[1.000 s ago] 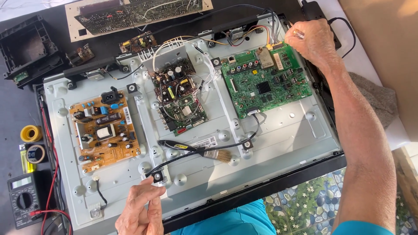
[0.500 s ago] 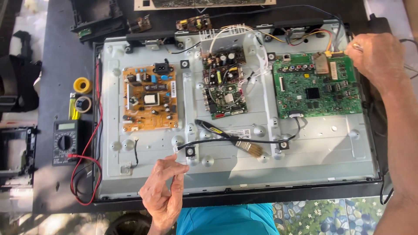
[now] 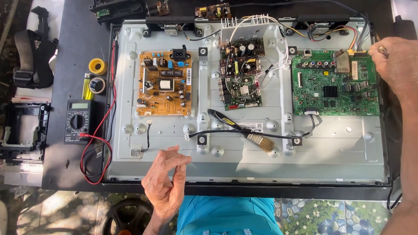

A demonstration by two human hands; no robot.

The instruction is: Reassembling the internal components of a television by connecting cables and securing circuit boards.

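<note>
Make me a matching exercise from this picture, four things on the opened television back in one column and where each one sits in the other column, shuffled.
Things:
1. orange circuit board
2. green circuit board
3. paintbrush
4. multimeter

Places:
A. off the panel, on the dark table at the left
B. by the right hand, at the right end of the panel
C. lying across the panel's middle, bristles to the right
D. on the panel's left part

Pairs: 1-D, 2-B, 3-C, 4-A

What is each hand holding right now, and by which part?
Nothing. The left hand hovers open over the metal panel; the right hand rests at the green board corner, no grip visible.
</note>
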